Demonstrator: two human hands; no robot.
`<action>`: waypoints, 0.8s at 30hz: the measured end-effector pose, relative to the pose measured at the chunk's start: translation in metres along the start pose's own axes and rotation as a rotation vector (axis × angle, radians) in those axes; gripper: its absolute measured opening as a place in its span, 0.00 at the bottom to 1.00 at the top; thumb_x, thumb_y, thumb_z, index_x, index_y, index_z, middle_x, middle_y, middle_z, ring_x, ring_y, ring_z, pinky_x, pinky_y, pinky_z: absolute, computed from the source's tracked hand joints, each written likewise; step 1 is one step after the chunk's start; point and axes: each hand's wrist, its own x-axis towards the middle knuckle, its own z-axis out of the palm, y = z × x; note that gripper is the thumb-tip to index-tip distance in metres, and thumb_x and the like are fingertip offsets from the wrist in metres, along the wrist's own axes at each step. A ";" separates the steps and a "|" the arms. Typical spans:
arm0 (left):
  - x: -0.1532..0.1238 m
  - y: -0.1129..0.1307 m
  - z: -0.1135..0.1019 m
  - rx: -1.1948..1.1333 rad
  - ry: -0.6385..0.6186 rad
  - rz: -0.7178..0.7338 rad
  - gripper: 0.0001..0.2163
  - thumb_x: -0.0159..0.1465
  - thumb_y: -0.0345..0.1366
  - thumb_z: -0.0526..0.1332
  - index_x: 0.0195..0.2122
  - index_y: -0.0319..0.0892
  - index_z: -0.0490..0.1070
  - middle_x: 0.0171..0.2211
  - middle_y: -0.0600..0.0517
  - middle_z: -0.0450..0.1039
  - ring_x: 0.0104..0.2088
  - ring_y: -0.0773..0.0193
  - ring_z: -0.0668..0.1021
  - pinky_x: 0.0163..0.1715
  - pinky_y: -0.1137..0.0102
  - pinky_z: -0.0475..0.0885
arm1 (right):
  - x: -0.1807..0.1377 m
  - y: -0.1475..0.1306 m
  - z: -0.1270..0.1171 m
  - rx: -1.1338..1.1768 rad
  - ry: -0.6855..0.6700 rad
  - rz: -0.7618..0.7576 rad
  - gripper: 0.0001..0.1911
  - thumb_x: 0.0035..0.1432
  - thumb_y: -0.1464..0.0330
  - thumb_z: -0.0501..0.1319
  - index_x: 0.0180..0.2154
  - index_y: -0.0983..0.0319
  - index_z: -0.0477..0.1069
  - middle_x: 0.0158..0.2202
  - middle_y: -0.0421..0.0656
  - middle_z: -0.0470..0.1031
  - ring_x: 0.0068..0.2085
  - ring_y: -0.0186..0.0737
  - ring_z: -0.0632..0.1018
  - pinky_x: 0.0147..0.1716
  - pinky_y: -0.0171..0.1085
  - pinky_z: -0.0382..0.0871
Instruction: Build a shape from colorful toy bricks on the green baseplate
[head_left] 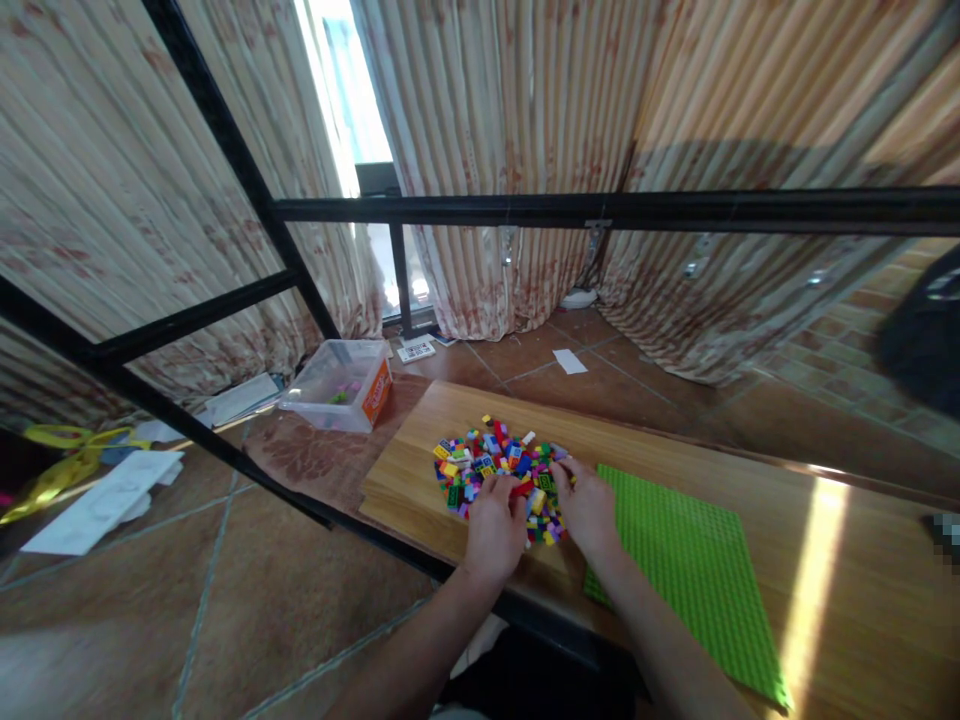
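patterned curtains (487,120) hang beyond a black metal frame (525,212), with the wooden bench (405,440) in front of you. your coloured bricks (480,455) lie there in a loose heap, under and just beyond your fingers. one red brick (523,488) sits right at your left hand (496,525), nearer to it than to your right hand (589,505), its long side seeming to run across between them. each grip has bent fingers; whether either is closed on a piece, i cannot tell. to the heap's right lies the green baseplate (682,570), your right forearm over its left edge. left of the bench stands a clear plastic box (322,412); tiled floor (285,600) spreads around.
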 end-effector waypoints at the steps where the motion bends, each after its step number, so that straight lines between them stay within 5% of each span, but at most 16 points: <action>1: 0.000 -0.001 0.001 0.017 -0.002 0.007 0.10 0.60 0.23 0.58 0.40 0.40 0.73 0.40 0.46 0.73 0.40 0.59 0.77 0.44 0.63 0.74 | 0.000 0.000 0.001 -0.002 -0.016 -0.022 0.21 0.61 0.57 0.51 0.36 0.62 0.78 0.35 0.51 0.80 0.36 0.45 0.78 0.38 0.40 0.67; 7: -0.005 -0.003 -0.002 -0.038 0.011 0.071 0.11 0.60 0.22 0.57 0.41 0.41 0.72 0.42 0.46 0.72 0.43 0.60 0.77 0.44 0.64 0.75 | 0.007 0.006 -0.009 0.042 -0.077 -0.086 0.22 0.64 0.59 0.47 0.41 0.63 0.77 0.41 0.52 0.80 0.42 0.46 0.79 0.45 0.42 0.69; 10: -0.007 -0.004 -0.004 -0.063 0.005 0.083 0.10 0.60 0.22 0.57 0.40 0.41 0.72 0.42 0.46 0.72 0.43 0.60 0.77 0.43 0.65 0.75 | 0.015 0.009 -0.013 0.073 -0.117 -0.084 0.23 0.65 0.60 0.45 0.47 0.63 0.74 0.45 0.50 0.79 0.36 0.42 0.80 0.40 0.40 0.72; 13: -0.008 -0.005 -0.004 -0.077 0.004 0.085 0.10 0.61 0.23 0.57 0.41 0.41 0.72 0.42 0.47 0.72 0.43 0.61 0.77 0.44 0.64 0.75 | 0.021 0.008 -0.012 0.076 -0.186 -0.106 0.23 0.65 0.61 0.45 0.48 0.61 0.74 0.43 0.49 0.80 0.29 0.39 0.79 0.32 0.38 0.73; 24: -0.007 -0.003 -0.011 -0.103 -0.012 0.054 0.09 0.61 0.25 0.57 0.40 0.42 0.72 0.42 0.47 0.73 0.43 0.61 0.77 0.46 0.65 0.73 | 0.042 0.007 -0.018 -0.065 -0.228 -0.202 0.22 0.63 0.67 0.47 0.51 0.61 0.73 0.40 0.47 0.80 0.33 0.41 0.80 0.40 0.40 0.72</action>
